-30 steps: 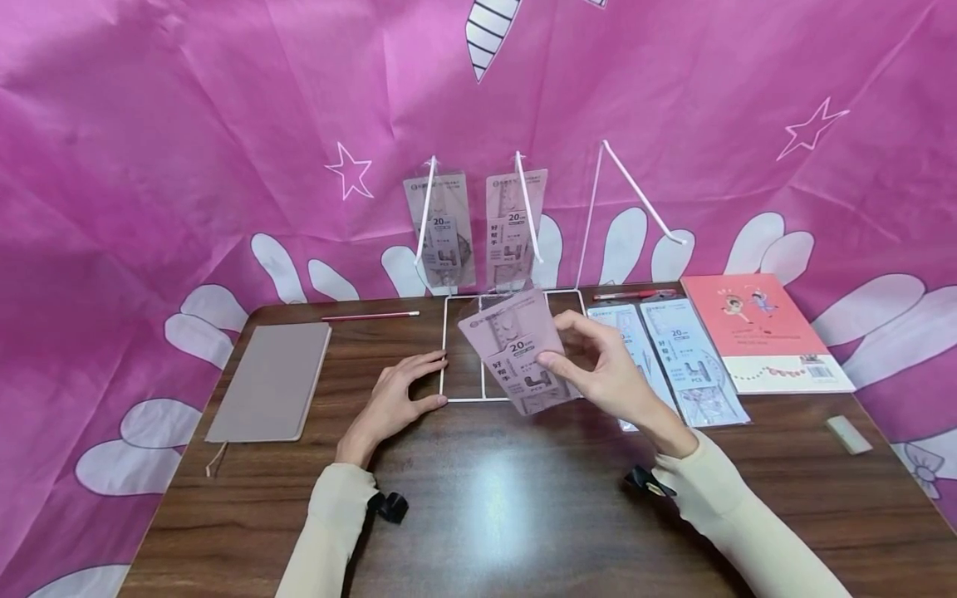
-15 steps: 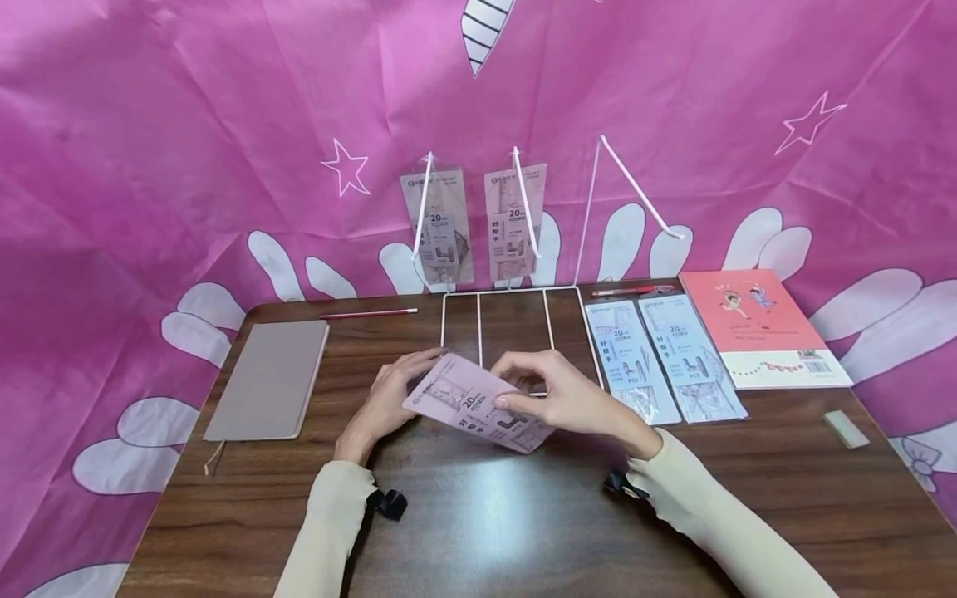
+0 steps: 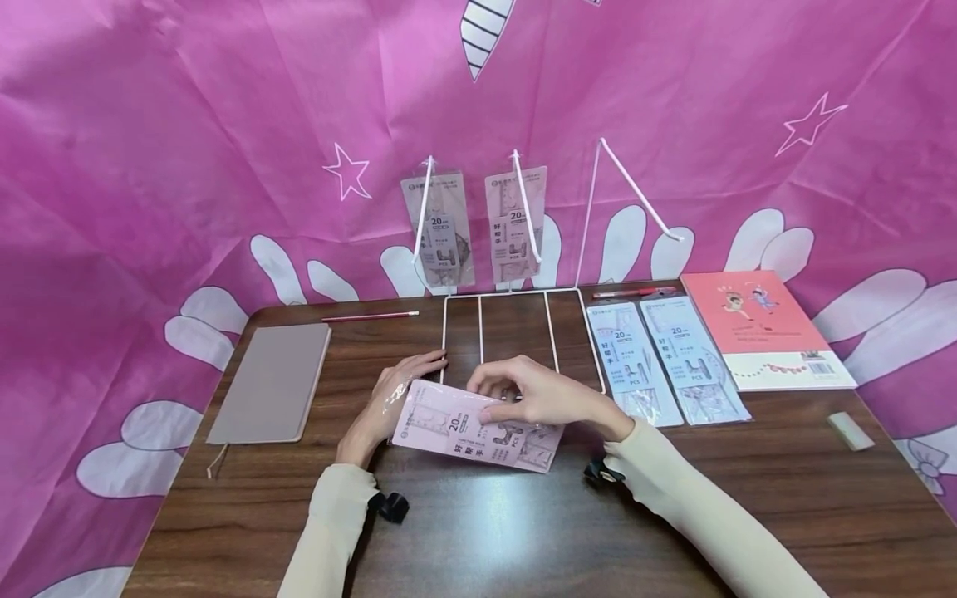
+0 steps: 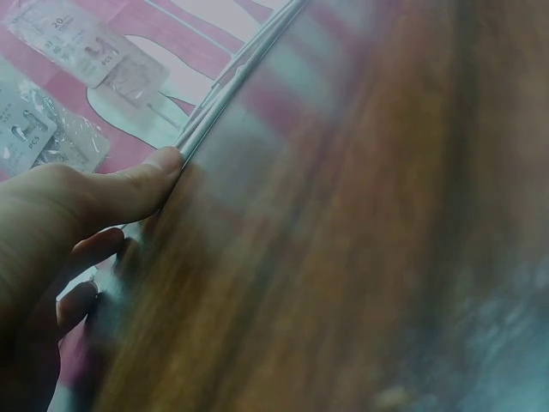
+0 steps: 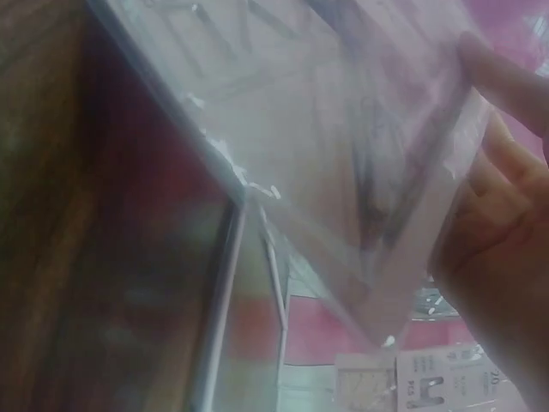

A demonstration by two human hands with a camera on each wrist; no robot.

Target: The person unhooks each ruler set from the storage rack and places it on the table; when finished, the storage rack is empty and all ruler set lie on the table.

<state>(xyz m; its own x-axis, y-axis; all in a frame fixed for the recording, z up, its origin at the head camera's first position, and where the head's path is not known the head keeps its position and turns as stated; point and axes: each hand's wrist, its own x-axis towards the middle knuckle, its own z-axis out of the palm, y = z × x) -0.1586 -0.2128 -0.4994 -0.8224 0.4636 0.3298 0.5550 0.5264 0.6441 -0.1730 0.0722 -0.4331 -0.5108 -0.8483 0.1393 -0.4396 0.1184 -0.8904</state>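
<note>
My right hand (image 3: 542,394) pinches a pink ruler-set pack (image 3: 463,428) between thumb and fingers, above the table's middle. The pack lies sideways and tilted, its printed front facing up. In the right wrist view its clear plastic (image 5: 292,112) fills the upper part. My left hand (image 3: 385,407) rests at the left side of the white wire display rack (image 3: 552,332), thumb (image 4: 141,184) touching the wire and fingers loosely bent. The pack's clear end overlaps part of that hand. Two grey-looking ruler-set packs (image 3: 439,249) (image 3: 516,241) hang from the rack's left and middle hooks.
The rack's right hook (image 3: 640,191) carries nothing. Two blue ruler-set packs (image 3: 631,365) (image 3: 695,361) lie right of the rack. Beyond are a red pen (image 3: 635,292), a coral book (image 3: 766,332) and an eraser (image 3: 850,432). A grey notebook (image 3: 272,382) and a red pencil (image 3: 370,316) lie left.
My right hand has brought the pink pack down and left toward me, turning it from nearly upright to sideways. The left hand stays at the rack.
</note>
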